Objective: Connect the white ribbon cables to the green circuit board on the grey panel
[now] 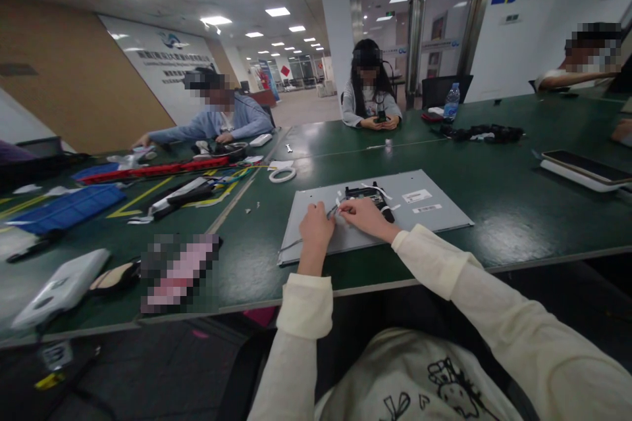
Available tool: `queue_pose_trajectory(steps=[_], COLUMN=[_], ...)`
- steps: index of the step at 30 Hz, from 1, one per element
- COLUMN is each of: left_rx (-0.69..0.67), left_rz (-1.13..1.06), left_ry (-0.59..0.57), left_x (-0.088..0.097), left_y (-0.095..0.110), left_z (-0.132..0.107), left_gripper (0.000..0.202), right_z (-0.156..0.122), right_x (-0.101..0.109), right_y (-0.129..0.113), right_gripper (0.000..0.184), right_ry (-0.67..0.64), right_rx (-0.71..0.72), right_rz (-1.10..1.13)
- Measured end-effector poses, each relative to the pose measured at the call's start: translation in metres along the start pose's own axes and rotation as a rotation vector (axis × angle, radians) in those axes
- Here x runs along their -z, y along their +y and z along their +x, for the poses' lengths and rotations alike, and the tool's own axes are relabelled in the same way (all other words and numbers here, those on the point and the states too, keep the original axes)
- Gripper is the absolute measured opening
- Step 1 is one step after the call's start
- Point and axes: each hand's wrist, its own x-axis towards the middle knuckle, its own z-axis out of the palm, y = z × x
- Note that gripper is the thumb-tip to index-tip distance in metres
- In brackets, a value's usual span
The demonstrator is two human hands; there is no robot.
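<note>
A grey metal panel [434,214] lies flat on the green table [513,204] in front of me, with a black circuit board [368,195] near its far edge. My left hand [316,227] is closed in a fist on the panel, gripping a thin grey cable [291,245] that trails toward the panel's near left corner. My right hand [363,214] pinches the same cable close to the black board, fingers pressed together. Both hands sit a few centimetres apart, wrists in cream sleeves.
A white tape ring [282,175] lies beyond the panel. Left are blue trays [69,207], a red strip [153,170] and a white device [59,286]. Right are a tablet [585,168], black cables [481,133] and a bottle [451,102]. Three other people sit around the table.
</note>
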Motion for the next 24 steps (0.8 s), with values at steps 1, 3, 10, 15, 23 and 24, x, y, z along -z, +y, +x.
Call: queue_pose_trajectory(steps=[1, 3, 10, 15, 23, 24], left_rx=[-0.002, -0.004, -0.067, -0.078, -0.116, -0.118], left_rz=[-0.003, -0.017, -0.210, -0.376, -0.528, -0.532], left_ry=[0.002, -0.002, -0.029, -0.038, 0.064, 0.076], left_x=[0.000, 0.001, 0.004, 0.003, -0.007, -0.009], left_y=[0.000, -0.001, -0.012, -0.019, -0.025, -0.026], left_z=[0.000, 0.000, -0.003, -0.011, -0.014, -0.013], left_gripper=[0.028, 0.028, 0.035, 0.045, 0.042, 0.041], right_z=[-0.001, -0.001, 0.006, 0.011, 0.010, 0.010], right_x=[0.002, 0.007, 0.011, 0.007, -0.006, -0.007], right_y=[-0.001, -0.001, 0.003, -0.002, 0.001, 0.001], right_gripper=[0.021, 0.024, 0.020, 0.021, 0.022, 0.022], right_ry=[-0.001, 0.003, 0.241, 0.290, 0.227, 0.229], right_rx=[-0.003, 0.001, 0.059, 0.171, 0.280, 0.281], right_rz=[-0.014, -0.050, -0.047, 0.125, 0.125, 0.114])
